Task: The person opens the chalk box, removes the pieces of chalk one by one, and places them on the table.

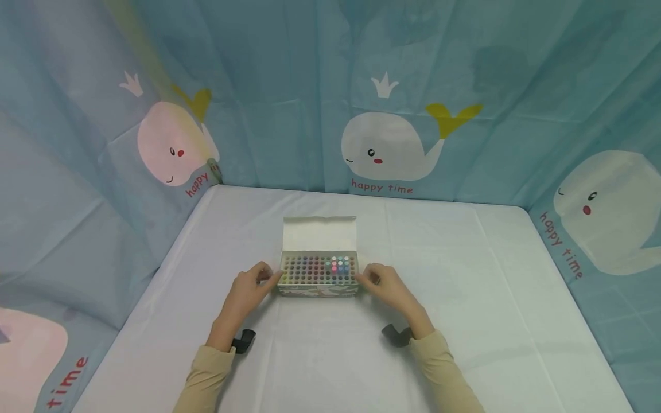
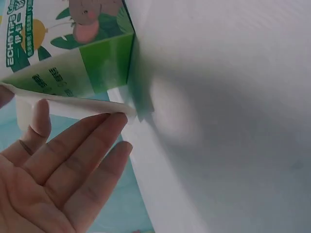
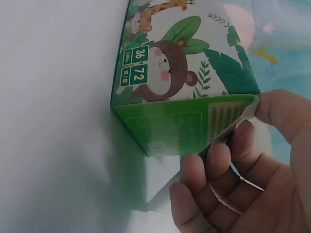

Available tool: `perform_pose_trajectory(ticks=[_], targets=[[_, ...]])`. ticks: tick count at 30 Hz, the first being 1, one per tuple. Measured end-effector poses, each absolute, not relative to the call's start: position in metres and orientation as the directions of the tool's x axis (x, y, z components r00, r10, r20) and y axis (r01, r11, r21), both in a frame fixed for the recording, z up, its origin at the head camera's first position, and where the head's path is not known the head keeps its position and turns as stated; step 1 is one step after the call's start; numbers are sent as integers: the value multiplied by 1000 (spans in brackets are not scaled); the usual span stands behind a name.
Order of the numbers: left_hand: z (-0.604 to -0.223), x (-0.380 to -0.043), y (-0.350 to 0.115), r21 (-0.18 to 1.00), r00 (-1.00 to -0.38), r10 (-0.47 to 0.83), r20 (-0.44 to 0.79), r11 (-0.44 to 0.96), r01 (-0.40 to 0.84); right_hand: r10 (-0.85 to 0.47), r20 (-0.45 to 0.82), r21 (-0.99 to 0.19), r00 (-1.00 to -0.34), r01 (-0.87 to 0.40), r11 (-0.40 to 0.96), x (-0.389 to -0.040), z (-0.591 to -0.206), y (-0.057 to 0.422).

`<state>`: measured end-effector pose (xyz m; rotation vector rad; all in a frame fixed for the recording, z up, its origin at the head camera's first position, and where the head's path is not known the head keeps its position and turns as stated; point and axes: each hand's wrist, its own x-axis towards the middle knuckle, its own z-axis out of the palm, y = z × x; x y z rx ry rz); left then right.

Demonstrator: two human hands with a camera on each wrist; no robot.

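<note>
Behind, a blue whale-printed curtain (image 1: 289,115) rises on three sides of the white-covered counter (image 1: 320,355). Near the counter's middle sits the patterned box (image 1: 318,291), its lid (image 1: 319,235) raised at the back. The left hand's (image 1: 249,291) fingers pinch one side flap (image 2: 73,108); opposite, the right hand's (image 1: 388,285) fingers pinch the other flap (image 3: 250,110). Rows of round-ended pens (image 1: 334,263) fill the box, a cluster toward the right showing brighter pink, white and blue.

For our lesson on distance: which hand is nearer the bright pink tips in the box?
Right. The right hand is at the right end of the box, close to the pink tips; the left hand is at its left end.
</note>
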<state>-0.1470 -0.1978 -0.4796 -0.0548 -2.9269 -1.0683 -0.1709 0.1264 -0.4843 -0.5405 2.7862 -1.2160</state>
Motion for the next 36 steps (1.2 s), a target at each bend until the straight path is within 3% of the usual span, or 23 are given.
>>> perform_pose_trajectory(ticks=[7,16,24,32,36], targets=[[-478,-150,-191,672,-997,66,28,738,68,-377,45,-759,-925,-277,589,-171,-480,118],[-482,-158,-187,672,-988,111,105,725,153,-325,122,-693,-938,-315,648,-172,-481,107],[-481,-166,-184,666,-990,99,103,732,143,-319,160,-662,-934,-341,668,-179,-479,102],[-473,-166,-184,551,-986,42,161,825,125,-275,134,-656,-952,-293,696,-179,-481,107],[-470,-168,-183,469,-969,30,246,871,146,-269,163,-641,-949,-309,703,-180,-477,111]])
